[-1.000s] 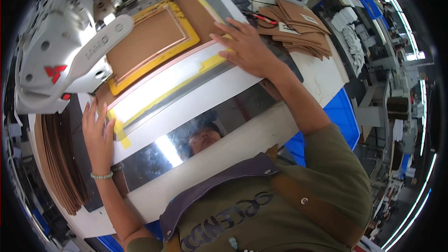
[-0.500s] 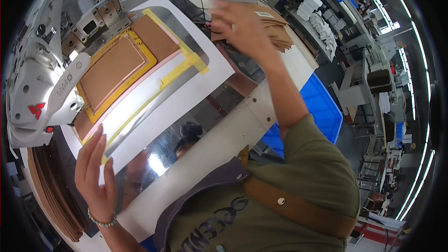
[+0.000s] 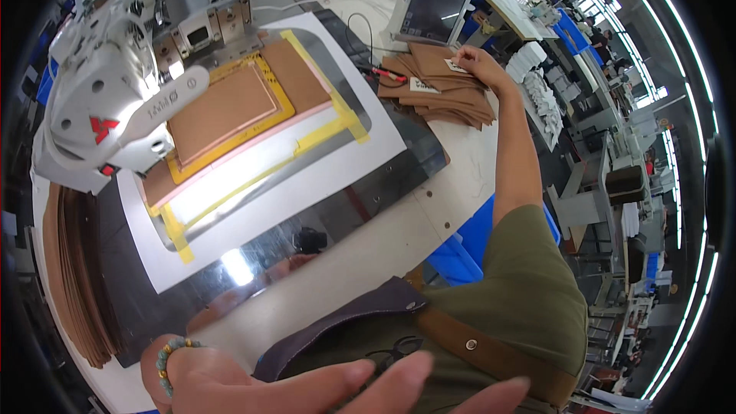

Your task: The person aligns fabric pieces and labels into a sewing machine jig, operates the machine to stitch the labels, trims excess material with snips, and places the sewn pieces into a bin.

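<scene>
My right hand point(image 3: 481, 70) is at the far right of the table, fingertips pinched at the edge of a brown leather-like piece point(image 3: 432, 60) with a white label. That piece lies on a loose stack of similar brown pieces point(image 3: 452, 110). My left hand point(image 3: 337, 392) is close to my body at the lower edge, fingers stretched apart and holding nothing. Under the sewing machine head point(image 3: 100, 115), a yellow frame point(image 3: 285, 109) surrounds a brown panel point(image 3: 218, 111). Beneath them is a clear template point(image 3: 230, 184) with yellow tape, on a white sheet point(image 3: 360, 155).
A tilted screen point(image 3: 438, 1) stands behind the brown stack, with a thin black cable beside it. Another stack of long brown pieces point(image 3: 73, 276) stands at the left edge. A blue bin point(image 3: 452, 257) is below the table's right edge. Other worktables fill the right background.
My right hand has moved from a blurred reach over the table to the brown stack and closed there. My left hand has drawn back from the template toward my body.
</scene>
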### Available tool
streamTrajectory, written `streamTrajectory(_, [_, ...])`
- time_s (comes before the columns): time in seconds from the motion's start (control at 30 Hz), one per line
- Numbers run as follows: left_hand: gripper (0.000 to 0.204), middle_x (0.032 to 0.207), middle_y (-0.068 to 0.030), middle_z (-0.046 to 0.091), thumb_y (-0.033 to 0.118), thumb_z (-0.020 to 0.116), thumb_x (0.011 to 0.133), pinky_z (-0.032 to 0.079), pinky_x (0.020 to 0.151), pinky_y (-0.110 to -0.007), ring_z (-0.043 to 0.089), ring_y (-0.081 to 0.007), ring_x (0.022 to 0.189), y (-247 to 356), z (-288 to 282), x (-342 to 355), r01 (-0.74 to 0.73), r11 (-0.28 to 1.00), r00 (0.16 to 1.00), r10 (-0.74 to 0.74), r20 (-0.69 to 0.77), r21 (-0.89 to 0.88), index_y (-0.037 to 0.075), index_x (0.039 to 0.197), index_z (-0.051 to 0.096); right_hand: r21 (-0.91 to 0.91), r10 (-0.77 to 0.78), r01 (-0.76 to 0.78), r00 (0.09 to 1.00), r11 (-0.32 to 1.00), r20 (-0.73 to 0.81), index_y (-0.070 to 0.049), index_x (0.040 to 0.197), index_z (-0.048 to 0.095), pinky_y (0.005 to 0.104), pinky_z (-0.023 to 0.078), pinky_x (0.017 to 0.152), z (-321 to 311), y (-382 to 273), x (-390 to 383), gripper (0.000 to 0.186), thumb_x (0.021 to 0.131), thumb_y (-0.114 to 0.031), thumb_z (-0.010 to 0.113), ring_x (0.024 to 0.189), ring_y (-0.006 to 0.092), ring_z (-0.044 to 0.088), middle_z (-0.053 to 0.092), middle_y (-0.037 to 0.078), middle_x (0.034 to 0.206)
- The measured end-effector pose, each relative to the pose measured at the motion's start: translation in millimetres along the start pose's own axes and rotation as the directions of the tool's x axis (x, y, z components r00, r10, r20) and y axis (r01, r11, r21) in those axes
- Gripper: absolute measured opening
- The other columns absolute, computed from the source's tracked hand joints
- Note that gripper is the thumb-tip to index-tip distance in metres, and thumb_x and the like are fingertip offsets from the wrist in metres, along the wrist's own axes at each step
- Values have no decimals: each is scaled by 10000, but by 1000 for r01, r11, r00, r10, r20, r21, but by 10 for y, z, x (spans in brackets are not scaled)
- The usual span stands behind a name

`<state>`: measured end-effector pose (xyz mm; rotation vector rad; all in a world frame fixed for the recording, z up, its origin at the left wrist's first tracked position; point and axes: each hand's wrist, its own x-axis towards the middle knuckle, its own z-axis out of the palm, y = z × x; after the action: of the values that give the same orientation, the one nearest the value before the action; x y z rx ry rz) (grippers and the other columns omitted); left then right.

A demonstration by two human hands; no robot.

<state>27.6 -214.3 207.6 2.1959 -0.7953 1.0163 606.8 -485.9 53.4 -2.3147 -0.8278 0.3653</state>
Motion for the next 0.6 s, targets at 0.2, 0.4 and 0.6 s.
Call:
streamTrajectory(0.2, [360,1137,-125,772,31,737,893,584,729,-396,747,-306,967,-325,-299,-439,15,955,957,-99,272,295,89,1248,723,460,-241,230,970,858,-35,-126,1143,712,230,468,790,386,-1429,-219,135,1026,-189,732,939,45,568,628,-73,1000])
streamTrajectory(0.4, [385,1090,-146,733,-36,710,840,567,830,-432,715,-335,974,-890,-347,-1322,384,752,744,-596,302,536,14,1221,729,38,-648,647,761,761,29,-104,1088,807,347,524,852,1893,-2710,238,156,976,-178,728,984,196,665,750,58,1023])
streamTrajectory(0.6, [358,1474,-149,643,122,587,1063,341,1234,-517,452,-374,1514,-1349,-740,-2132,456,477,609,-783,128,751,11,1391,676,-74,-800,804,595,590,78,-125,938,814,433,513,951,3021,-3290,492,137,948,-205,703,1018,272,664,776,39,920])
